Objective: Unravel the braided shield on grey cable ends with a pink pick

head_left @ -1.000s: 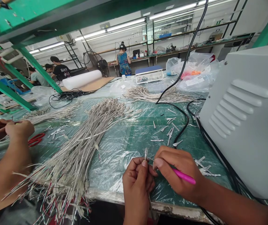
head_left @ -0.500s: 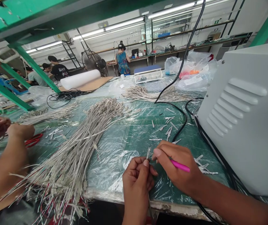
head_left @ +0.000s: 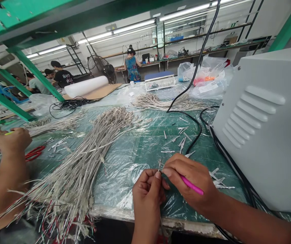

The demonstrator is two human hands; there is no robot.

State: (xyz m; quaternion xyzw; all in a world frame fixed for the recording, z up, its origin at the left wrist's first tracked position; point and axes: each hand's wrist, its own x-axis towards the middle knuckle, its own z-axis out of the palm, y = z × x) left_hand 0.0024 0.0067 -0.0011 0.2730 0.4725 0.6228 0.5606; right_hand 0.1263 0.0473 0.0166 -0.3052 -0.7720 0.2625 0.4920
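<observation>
Between thumb and fingers, my left hand (head_left: 149,193) pinches a thin cable, its stripped end (head_left: 159,165) poking up with fine wires showing. Close against it on the right, my right hand (head_left: 190,178) grips a slim tool with a pink handle (head_left: 192,185). The tool's tip is hidden by my fingers, right at the cable end. Both hands are above the table's front part. Scraps of silvery foil (head_left: 182,144) lie beyond them, and more foil scraps (head_left: 220,181) lie right of my right hand.
A big bundle of grey cables (head_left: 84,159) covers the left middle. At far left a co-worker's hand (head_left: 10,139) works near red-handled scissors (head_left: 35,153). A grey vented machine (head_left: 265,128) stands at right, with black cables (head_left: 198,125) running beside it.
My right hand has moved slightly left, bringing the pink-handled tool closer to the cable end. The foil sheath there looks narrower, with wires more apart. The co-worker's hands shifted up and left.
</observation>
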